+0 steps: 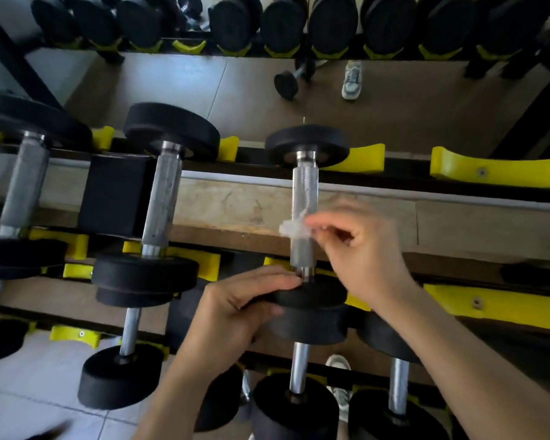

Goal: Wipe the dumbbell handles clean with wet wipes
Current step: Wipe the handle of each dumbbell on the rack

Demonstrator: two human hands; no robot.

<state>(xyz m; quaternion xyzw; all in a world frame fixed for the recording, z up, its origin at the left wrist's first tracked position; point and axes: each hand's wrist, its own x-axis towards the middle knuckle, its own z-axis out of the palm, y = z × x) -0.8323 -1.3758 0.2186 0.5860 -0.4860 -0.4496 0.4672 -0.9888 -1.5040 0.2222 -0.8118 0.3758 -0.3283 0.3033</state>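
Pinching a crumpled wet wipe [294, 228] with the right hand [359, 249] against the knurled handle [305, 192] of a dumbbell [307, 144] lying at centre on the top tier of the rack [404, 181], while gripping its near black head [315, 296] with the left hand [235, 309], fingers curled over the rim. Flanked at 9 o'clock by two more dumbbells [164, 198] on the same tier, and at 3 o'clock by two yellow cradles [494, 168]. Overlapping, at 6 o'clock, three chrome-handled dumbbells [299, 366] on the lower tier, one shoe [338, 363] showing between them.
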